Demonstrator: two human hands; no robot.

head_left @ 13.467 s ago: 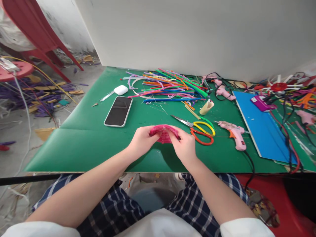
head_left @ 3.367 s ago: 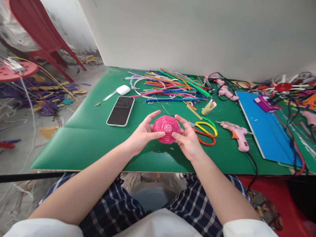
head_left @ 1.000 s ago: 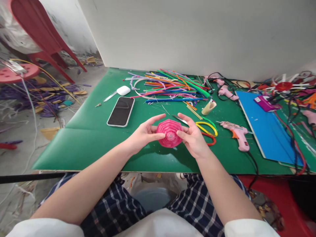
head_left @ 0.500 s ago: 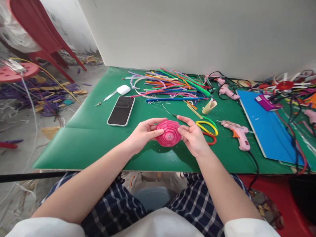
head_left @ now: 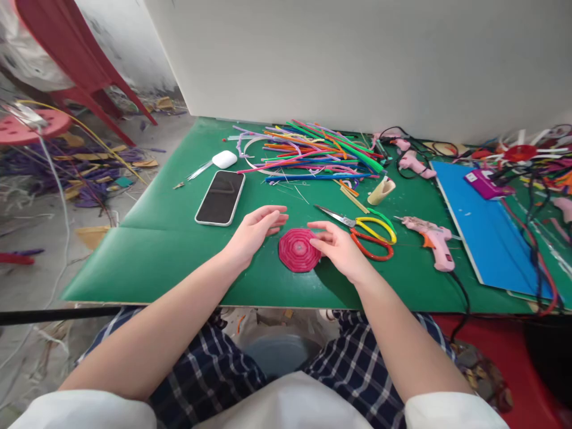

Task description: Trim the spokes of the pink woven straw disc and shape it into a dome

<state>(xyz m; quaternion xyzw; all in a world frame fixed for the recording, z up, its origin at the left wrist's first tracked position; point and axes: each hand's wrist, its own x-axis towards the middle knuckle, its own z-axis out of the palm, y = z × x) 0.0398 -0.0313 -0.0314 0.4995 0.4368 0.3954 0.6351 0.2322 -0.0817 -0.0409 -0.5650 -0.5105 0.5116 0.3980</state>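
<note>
A round pink woven disc point(head_left: 299, 250) lies flat on the green mat point(head_left: 170, 256), near the front edge. My left hand point(head_left: 254, 229) hovers just to its left, fingers stretched out and apart, holding nothing. My right hand point(head_left: 335, 247) rests at the disc's right rim, fingers loosely extended with the tips touching or nearly touching it. Neither hand grips the disc.
Scissors with yellow and red handles point(head_left: 364, 232) lie right of my right hand, then a pink glue gun point(head_left: 429, 238). A phone point(head_left: 220, 198) and white earbud case point(head_left: 224, 159) sit to the left. Coloured straws point(head_left: 313, 158) are piled at the back, a blue board point(head_left: 478, 226) at right.
The pink disc was held up between both hands; now it lies flat on the mat and both hands have let go and opened.
</note>
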